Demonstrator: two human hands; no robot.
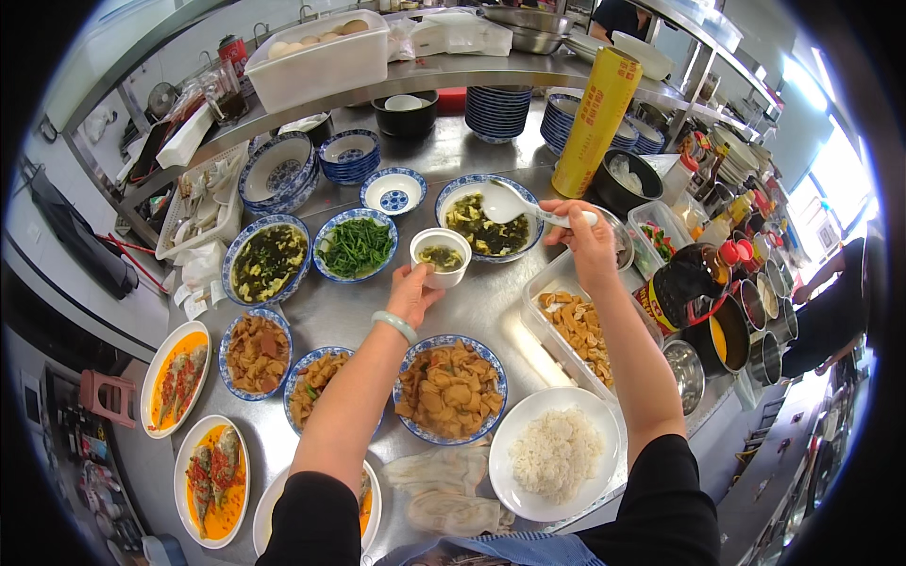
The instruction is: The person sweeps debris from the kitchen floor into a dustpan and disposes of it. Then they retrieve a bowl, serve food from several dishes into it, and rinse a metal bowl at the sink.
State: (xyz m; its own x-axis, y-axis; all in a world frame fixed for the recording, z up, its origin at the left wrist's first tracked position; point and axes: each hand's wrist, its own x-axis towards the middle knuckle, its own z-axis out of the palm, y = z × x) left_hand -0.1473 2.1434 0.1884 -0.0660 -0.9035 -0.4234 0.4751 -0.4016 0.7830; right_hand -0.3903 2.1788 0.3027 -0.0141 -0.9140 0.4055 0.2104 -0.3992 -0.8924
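A small white cup (440,259) with dark green seaweed and egg soup in it is held up in my left hand (414,293), above the steel counter. My right hand (582,237) grips the handle of a white soup spoon (504,204), whose bowl hangs over a blue-patterned bowl of seaweed egg soup (488,230). What the spoon's bowl holds is hard to make out. To the left stand a plate of cooked greens (356,245) and a second soup bowl (267,260). A bowl of brown sliced food (449,390) sits nearer to me.
Oval plates of fish (212,481) line the left edge. At the right are a plate of rice (555,453), a clear plastic tub (548,339), a dark sauce bottle (686,279) and several metal pots. A tall yellow roll (597,124) stands upright under the steel shelf's (453,74) front edge.
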